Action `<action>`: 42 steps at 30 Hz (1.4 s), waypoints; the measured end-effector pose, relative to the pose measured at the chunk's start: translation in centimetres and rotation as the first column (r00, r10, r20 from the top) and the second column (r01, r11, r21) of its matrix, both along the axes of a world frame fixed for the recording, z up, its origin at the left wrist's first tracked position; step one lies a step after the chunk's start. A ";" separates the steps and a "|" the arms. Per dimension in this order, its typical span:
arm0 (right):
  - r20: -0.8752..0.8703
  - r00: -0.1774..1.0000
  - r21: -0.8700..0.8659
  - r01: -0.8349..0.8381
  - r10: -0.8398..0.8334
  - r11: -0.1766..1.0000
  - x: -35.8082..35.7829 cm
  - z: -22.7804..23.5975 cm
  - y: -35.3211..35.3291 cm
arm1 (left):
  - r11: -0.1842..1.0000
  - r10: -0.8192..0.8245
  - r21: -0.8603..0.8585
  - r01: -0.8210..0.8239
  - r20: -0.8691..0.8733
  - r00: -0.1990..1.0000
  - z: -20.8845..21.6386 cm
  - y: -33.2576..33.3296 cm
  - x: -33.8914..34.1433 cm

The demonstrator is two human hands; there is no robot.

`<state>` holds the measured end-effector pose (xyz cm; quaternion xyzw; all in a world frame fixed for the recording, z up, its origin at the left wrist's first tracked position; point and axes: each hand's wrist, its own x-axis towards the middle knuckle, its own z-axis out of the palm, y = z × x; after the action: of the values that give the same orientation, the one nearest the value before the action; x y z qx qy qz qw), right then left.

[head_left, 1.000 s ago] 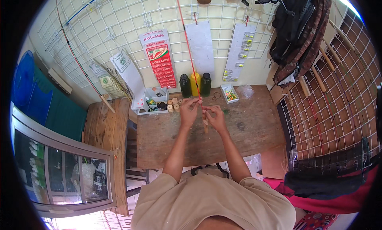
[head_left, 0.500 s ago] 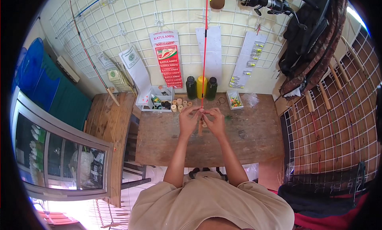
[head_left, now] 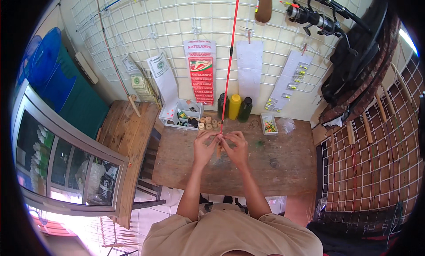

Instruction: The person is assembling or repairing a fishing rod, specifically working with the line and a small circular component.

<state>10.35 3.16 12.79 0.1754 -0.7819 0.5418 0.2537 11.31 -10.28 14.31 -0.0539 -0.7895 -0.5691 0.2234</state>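
Observation:
A thin red fishing rod (head_left: pixel 228 70) with a black band rises from between my hands, past the wire grid wall and out at the top of the view. My left hand (head_left: pixel 204 147) pinches it low down, thumb and fingertips together. From the other side my right hand (head_left: pixel 237 147) pinches at the same spot, its fingertips nearly touching the left ones. What exactly lies between the fingertips is too small to make out. Below them, partly covered by the fingers, shows the rod's light wooden handle (head_left: pixel 218 152). Both hands are above the wooden table (head_left: pixel 274 163).
Behind my left hand stand several cork pieces (head_left: pixel 208 120) and a white divided box (head_left: pixel 180 125) of small supplies. Farther back are a yellow bottle (head_left: pixel 234 107) and two dark ones. A small white tray (head_left: pixel 269 124) holds colourful bits. A fishing reel (head_left: pixel 312 18) hangs upper right.
My view has shifted, so the wall and table items appear farther right and slightly lower. The rod's upper part slants more to the right. Both hands keep their pinch near its base.

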 end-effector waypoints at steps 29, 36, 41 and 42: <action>-0.162 0.978 -0.045 -0.140 0.131 0.989 -5.7 8.4 -29.9 | 0.976 0.198 -0.029 -0.214 -0.270 0.942 8.9 -28.4 -3.7; -0.183 0.955 -0.020 -0.242 0.234 0.970 -8.5 10.6 -35.4 | 0.930 0.340 -0.045 -0.364 -0.270 0.901 10.5 -33.5 -5.1; -0.175 0.956 -0.014 -0.241 0.235 0.971 -10.3 10.4 -38.5 | 0.894 0.426 -0.018 -0.447 -0.269 0.864 10.6 -35.3 -6.5; -0.136 0.961 -0.014 -0.247 0.243 0.969 -10.7 10.3 -39.0 | 0.888 0.452 0.013 -0.460 -0.217 0.865 10.8 -35.6 -6.7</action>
<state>-0.35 -35.84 23.09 0.3024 -0.7270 0.5682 0.2391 4.57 -45.85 25.13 0.0688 -0.7621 -0.4757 0.4339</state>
